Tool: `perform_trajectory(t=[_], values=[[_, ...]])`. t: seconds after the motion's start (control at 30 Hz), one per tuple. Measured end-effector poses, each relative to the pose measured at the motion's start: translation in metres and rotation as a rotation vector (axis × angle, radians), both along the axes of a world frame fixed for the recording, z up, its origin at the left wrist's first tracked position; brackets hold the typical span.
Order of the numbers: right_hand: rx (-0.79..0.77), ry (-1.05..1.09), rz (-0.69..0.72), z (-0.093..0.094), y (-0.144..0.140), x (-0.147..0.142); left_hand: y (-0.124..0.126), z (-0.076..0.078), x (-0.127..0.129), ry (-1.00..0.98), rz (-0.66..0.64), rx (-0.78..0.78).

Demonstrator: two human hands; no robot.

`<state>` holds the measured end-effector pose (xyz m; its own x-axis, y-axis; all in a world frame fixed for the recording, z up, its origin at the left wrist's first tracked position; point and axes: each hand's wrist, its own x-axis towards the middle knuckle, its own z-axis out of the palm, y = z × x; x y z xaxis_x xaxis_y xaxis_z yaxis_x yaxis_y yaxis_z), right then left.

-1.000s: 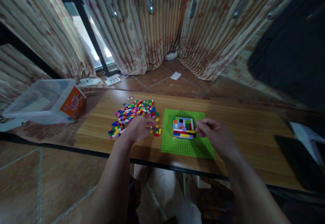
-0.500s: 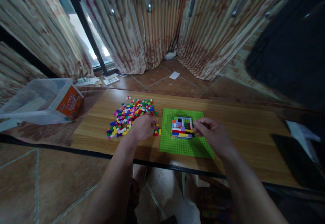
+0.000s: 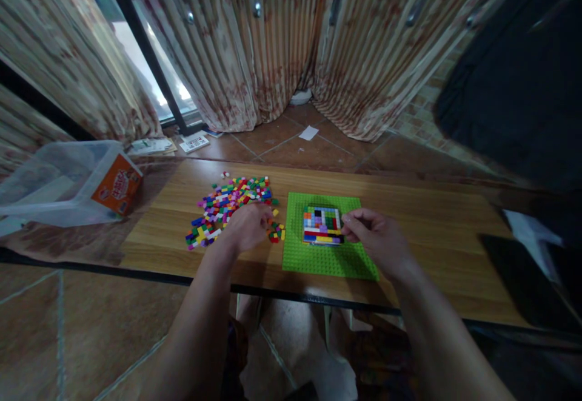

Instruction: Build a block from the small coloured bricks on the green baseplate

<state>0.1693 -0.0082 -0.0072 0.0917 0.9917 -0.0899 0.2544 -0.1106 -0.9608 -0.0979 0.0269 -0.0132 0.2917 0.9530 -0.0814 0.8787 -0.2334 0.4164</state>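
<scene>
A green studded baseplate [image 3: 297,258] lies on the wooden table. On it sits a low, squarish block build [image 3: 322,226] of many colours. My right hand [image 3: 375,231] is at the build's right edge, thumb and forefinger pinched together; whatever is between them is too small to name. Left of the baseplate, my left hand [image 3: 249,226] hovers over the right side of a heap of loose toy bricks [image 3: 231,198]. Its fingers are curled downward and closed, and their tips are partly hidden. A few small bricks [image 3: 275,231] lie between this hand and the baseplate.
A clear plastic bin [image 3: 68,176] with an orange label stands beyond the table's left end. A dark flat object [image 3: 516,273] lies at the right end. Striped curtains [image 3: 227,55] hang behind the tiled floor, where a white paper [image 3: 308,133] lies.
The whole scene has shifted slightly left as the camera turned. My left hand has moved a little left over the bricks, uncovering more small ones. My right hand stays by the build.
</scene>
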Motion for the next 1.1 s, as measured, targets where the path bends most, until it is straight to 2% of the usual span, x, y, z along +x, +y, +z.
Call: perform_trajectory(t=[0.2,0.37,0.47,0.57,0.67,0.77,0.93,1.1], values=[[0.023,-0.003,0.020,0.000,-0.001,-0.001,0.000,0.001,0.003,0.032,-0.030,0.017],[0.018,0.013,-0.005,0.005,-0.001,0.000,-0.001,0.003,0.006,0.023,0.011,0.018],[0.025,0.032,-0.044,0.007,0.000,0.002,0.000,0.002,0.005,-0.103,0.042,0.049],[0.037,0.048,-0.069,0.007,0.001,0.003,0.000,0.002,0.010,-0.349,0.010,0.086],[0.046,0.053,-0.065,0.005,0.001,0.002,-0.006,0.003,0.028,-0.581,-0.054,0.108],[0.061,0.057,-0.065,0.004,0.001,0.001,-0.016,0.004,0.055,-0.659,-0.124,0.163],[0.091,0.067,-0.057,0.004,0.003,0.002,-0.028,0.000,0.091,-0.579,-0.268,0.220],[0.097,0.043,-0.054,0.004,0.003,0.005,-0.027,-0.006,0.105,-0.447,-0.286,0.288]])
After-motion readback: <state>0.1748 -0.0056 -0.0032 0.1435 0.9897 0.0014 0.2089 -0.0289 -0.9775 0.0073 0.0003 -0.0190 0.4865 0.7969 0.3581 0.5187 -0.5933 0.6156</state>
